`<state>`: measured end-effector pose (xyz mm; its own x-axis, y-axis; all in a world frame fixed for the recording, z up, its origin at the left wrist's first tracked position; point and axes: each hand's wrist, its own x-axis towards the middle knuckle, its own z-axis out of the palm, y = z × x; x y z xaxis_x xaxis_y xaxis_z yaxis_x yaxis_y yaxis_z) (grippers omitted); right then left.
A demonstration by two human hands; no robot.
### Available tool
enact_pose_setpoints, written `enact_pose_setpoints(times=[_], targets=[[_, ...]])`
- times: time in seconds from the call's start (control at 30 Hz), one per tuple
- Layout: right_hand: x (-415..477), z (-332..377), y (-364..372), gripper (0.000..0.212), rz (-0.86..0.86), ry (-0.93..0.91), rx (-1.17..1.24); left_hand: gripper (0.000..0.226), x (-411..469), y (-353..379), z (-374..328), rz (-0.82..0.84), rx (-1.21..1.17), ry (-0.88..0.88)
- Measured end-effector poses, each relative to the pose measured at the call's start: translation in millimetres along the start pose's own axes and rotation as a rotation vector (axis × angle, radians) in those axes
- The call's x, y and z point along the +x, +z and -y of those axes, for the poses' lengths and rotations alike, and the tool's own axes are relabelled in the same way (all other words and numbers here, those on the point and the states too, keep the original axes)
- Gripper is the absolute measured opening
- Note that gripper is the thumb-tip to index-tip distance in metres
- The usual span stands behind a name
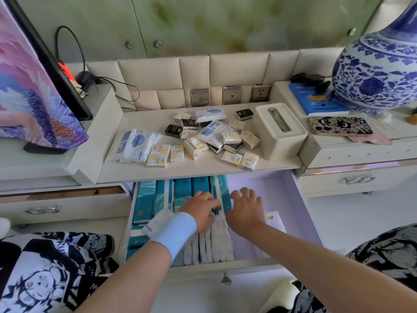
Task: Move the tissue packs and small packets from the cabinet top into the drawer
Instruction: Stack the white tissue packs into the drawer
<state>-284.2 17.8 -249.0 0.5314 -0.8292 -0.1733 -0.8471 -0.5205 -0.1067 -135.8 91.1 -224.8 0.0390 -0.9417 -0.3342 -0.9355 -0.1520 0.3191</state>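
Note:
On the cabinet top (158, 171) lie several small yellow-and-white tissue packets (158, 158), a few black packets (173, 129) and larger blue-and-white tissue packs (133, 144). Below it, the open drawer (300, 199) holds upright teal packs (144, 204) on its left and a row of white packs (216, 240) in the middle. My left hand (200, 210), with a light blue wristband, rests on the teal and white packs, fingers curled against them. My right hand (247, 207) lies flat beside it, fingers spread, pressing on the right side of the white row.
A cream tissue box (279, 129) stands right of the packets. A phone (340, 125), a blue book (316, 100) and a blue-and-white vase (379, 73) sit on the right cabinet. A fabric-draped screen (33, 86) stands at left. The drawer's right part (259, 184) shows bare lilac bottom.

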Motion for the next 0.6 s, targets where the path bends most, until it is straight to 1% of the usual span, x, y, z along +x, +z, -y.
enact_pose_setpoints(times=[0.07, 0.13, 0.17, 0.23, 0.27, 0.3, 0.37, 0.43, 0.53, 0.57, 0.6], targets=[[-1.0, 22.3, -2.2, 0.033, -0.050, -0.148, 0.185, 0.041, -8.9, -12.1, 13.8, -0.023, 0.024, -0.106], [-3.3, 41.8, -4.1, 0.026, 0.029, -0.223, 0.356, 0.049, -20.2, -20.0, 31.3, 0.020, 0.103, -0.253], [-4.0, 49.8, -4.5, 0.025, 0.094, -0.240, 0.415, 0.057, -26.6, -20.8, 40.8, 0.070, 0.126, -0.346], [-4.8, 64.3, -3.5, 0.028, 0.246, -0.251, 0.476, 0.080, -39.9, -17.3, 58.4, 0.184, 0.129, -0.523], [-5.4, 71.1, -2.8, 0.033, 0.322, -0.248, 0.490, 0.088, -44.7, -14.4, 65.5, 0.214, 0.121, -0.587], [-5.5, 78.0, -2.1, 0.039, 0.385, -0.243, 0.498, 0.091, -48.7, -11.7, 70.5, 0.219, 0.103, -0.630], [-4.6, 90.1, -0.1, 0.051, 0.444, -0.238, 0.493, 0.092, -54.7, -8.0, 75.4, 0.203, 0.051, -0.671], [-2.9, 99.2, 0.5, 0.060, 0.455, -0.237, 0.489, 0.086, -59.9, -7.5, 75.8, 0.201, 0.001, -0.672], [2.7, 108.0, -6.9, 0.068, 0.496, -0.254, 0.519, 0.055, -64.6, -15.3, 79.0, 0.204, -0.119, -0.600], [5.3, 110.8, -11.4, 0.066, 0.510, -0.269, 0.529, 0.044, -65.1, -22.6, 80.6, 0.186, -0.177, -0.557], [9.7, 113.8, -16.7, 0.058, 0.518, -0.278, 0.545, 0.036, -64.4, -31.9, 83.3, 0.156, -0.236, -0.512]])
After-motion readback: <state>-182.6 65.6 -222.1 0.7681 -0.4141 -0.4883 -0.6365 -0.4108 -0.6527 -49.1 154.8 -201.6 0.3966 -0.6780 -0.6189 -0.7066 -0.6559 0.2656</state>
